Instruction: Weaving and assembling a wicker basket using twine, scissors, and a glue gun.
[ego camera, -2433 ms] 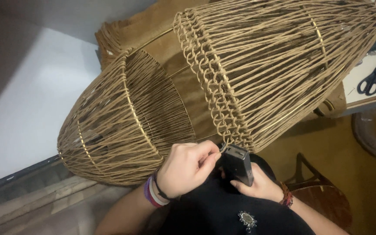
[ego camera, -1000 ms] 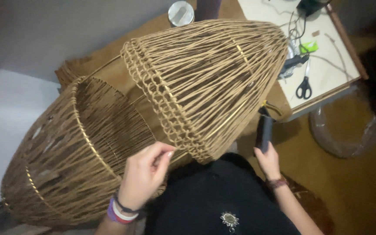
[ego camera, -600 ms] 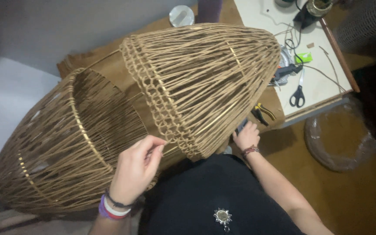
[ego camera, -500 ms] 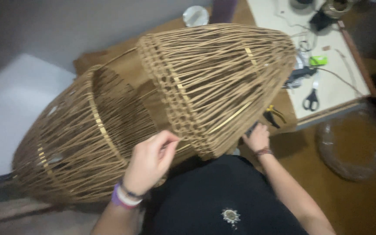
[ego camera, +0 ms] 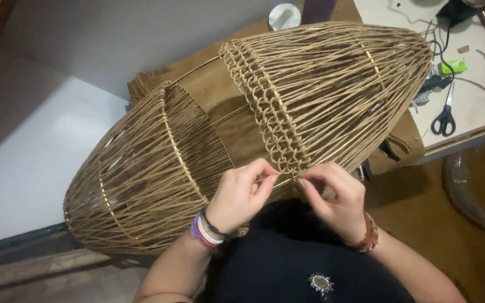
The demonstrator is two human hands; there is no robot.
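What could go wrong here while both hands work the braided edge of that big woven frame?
The left hand and right hand pinch cord at the lowest end of the looped braid, so a slip might loosen the last loops. Neither hand steadies the woven frame; its rounded shape could roll. Its far end reaches over the table near the scissors, which a swing might knock off.

Craft workshop, half-woven cord lampshade frame (ego camera: 287, 95), scissors (ego camera: 443, 115) on worktable (ego camera: 478, 95)
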